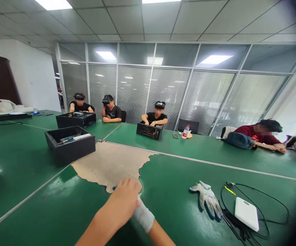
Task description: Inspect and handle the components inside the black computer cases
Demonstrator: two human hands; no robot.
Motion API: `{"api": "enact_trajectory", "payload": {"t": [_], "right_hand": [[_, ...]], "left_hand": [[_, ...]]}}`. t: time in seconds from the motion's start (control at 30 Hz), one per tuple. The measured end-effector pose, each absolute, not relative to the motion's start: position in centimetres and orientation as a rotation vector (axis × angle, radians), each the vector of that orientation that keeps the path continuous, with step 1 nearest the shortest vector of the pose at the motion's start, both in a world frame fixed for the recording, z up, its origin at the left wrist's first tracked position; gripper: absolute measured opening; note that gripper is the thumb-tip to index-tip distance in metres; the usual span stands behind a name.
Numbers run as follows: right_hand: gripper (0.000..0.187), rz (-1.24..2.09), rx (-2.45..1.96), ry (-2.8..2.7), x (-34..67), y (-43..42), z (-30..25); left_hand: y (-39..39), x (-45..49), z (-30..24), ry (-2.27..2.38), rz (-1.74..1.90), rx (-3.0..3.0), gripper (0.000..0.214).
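My left hand (127, 193) is bare and closed over my right hand, its fingers wrapped on the grey-white work glove (144, 216) that my right hand wears. Of my right hand, the glove's cuff at the wrist shows below my left hand. A small blue bit of the glove (114, 188) peeks out at the left; the right fingers are otherwise hidden. Both hands are above the near edge of a tan, ragged-edged patch (112, 162) on the green table (170, 194). A second work glove (207, 198), grey with blue fingertips, lies to the right.
A white flat box (246, 213) with black cables (268, 194) lies at right. A black open case (71, 145) stands ahead left. Across the table, several people sit, one reaching into a black case (150, 131). A bottle (185, 132) stands at the far side.
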State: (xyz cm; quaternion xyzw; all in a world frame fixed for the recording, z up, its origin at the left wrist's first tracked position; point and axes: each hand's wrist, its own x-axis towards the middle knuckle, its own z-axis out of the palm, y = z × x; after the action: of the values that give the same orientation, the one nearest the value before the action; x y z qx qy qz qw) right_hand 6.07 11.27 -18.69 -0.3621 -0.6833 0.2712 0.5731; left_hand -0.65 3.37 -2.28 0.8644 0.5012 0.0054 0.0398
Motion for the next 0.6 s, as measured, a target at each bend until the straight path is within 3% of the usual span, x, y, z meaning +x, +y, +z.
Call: {"api": "enact_trajectory", "payload": {"t": [0.17,0.23,0.4,0.6], "right_hand": [[0.014,0.939,-0.715,-1.234,13.1,9.7,-22.5],[0.021,1.095,-0.708,-1.021,14.2,10.4,-24.5],[0.053,1.241,-0.769,-0.874,14.4,12.7,-26.9],[0.057,1.267,-0.877,-0.886,13.6,13.4,-26.8]], "left_hand": [[5.6,1.5,-5.2,1.469,-0.074,2.467,0.025],[6.0,3.1,-7.2,1.45,-0.133,2.466,0.027],[7.8,6.2,-11.8,1.555,-0.27,2.384,0.072],[9.6,6.5,-13.1,1.61,-0.346,2.383,0.092]]}}
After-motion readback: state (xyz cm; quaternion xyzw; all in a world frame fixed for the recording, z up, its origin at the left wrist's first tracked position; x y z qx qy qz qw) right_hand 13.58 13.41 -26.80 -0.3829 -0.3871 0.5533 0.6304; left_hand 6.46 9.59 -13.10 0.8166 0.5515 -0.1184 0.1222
